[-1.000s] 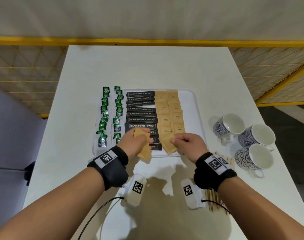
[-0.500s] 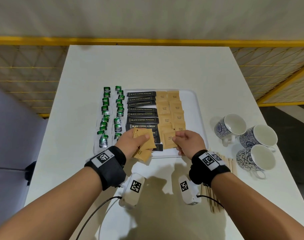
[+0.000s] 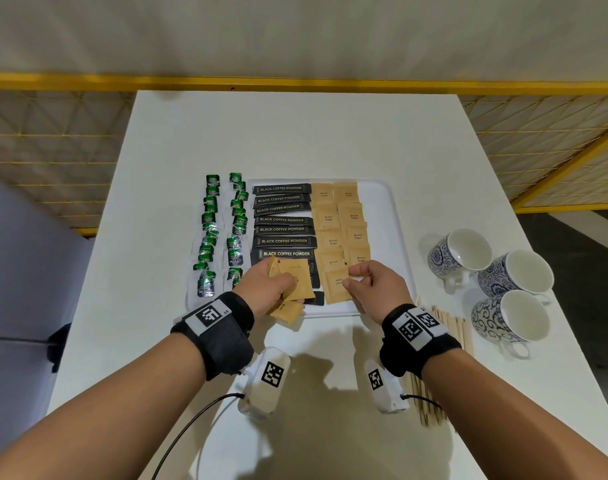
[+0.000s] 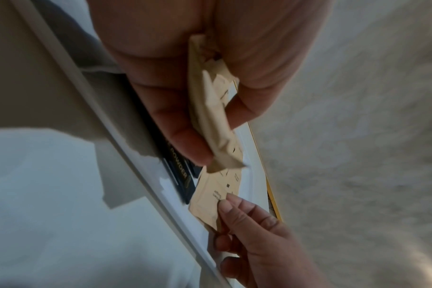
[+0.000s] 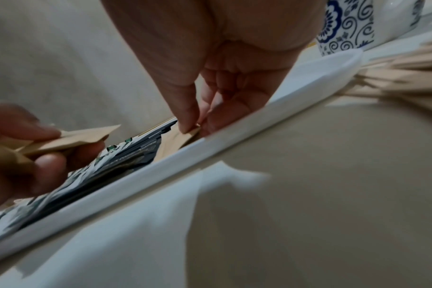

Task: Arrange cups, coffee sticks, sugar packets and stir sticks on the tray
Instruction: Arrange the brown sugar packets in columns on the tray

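A white tray [image 3: 392, 216] holds a column of black coffee sticks [image 3: 283, 230] and two columns of brown sugar packets [image 3: 340, 220]. My left hand [image 3: 285, 284] grips a small bunch of sugar packets [image 4: 210, 117] over the tray's near edge. My right hand [image 3: 351, 277] pinches one sugar packet [image 3: 335, 285] that lies at the near end of the sugar columns; the pinch shows in the right wrist view on the packet's corner [image 5: 183, 136]. Three blue-patterned cups [image 3: 458, 258] and the wooden stir sticks [image 3: 451, 327] lie on the table right of the tray.
Green tea bags [image 3: 223, 233] lie in two columns along the tray's left side. The tray's raised rim [image 5: 210, 155] runs just below both hands. A yellow rail and mesh fence border the table's far and side edges.
My right hand has carried its sugar packet forward from the tray's near edge and laid it flat at the end of the sugar columns. My left hand shifted slightly forward with its packets.
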`<state>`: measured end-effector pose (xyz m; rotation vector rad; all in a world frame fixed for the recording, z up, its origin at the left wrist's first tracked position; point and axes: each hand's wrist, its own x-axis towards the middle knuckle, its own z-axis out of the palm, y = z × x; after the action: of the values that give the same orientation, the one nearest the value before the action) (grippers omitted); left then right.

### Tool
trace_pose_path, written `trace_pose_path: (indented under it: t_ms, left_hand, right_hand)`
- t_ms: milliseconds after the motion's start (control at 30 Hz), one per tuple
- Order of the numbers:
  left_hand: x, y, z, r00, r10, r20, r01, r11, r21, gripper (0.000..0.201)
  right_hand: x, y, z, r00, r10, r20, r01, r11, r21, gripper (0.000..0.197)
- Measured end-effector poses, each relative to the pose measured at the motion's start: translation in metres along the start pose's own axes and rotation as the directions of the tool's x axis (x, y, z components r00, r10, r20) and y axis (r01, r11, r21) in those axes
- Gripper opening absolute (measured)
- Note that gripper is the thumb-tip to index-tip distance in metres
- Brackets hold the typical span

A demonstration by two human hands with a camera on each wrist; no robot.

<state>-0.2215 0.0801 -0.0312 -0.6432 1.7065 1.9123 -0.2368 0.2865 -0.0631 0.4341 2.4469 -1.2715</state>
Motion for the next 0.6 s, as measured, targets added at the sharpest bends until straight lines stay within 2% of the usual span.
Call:
trace_pose_path:
  t_ms: [233, 400, 500, 600]
  left_hand:
    - [0.002, 0.000, 0.002, 1.000, -0.016, 0.010, 0.016, 1.000, -0.017, 0.025]
    - [0.004, -0.001, 0.002, 1.000, -0.011, 0.000, 0.011, 1.000, -0.020, 0.025]
    - [0.005, -0.002, 0.001, 1.000, -0.005, 0.010, 0.005, 1.000, -0.013, 0.025]
    - [0.005, -0.002, -0.001, 1.000, -0.002, 0.007, 0.002, 1.000, -0.014, 0.028]
  right_hand:
    - [0.001, 0.002, -0.001, 1.000, -0.020, -0.002, 0.020, 1.000, -0.004, 0.008]
    - [-0.002, 0.002, -0.007, 1.000, -0.029, 0.011, 0.029, 1.000, 0.006, 0.013]
    - [-0.006, 0.001, -0.014, 0.990, -0.126, 0.062, 0.133, 0.984, -0.119, 0.016]
    - [-0.006, -0.009, -0.020, 0.948, -0.266, 0.173, 0.306, 0.909, -0.284, 0.024]
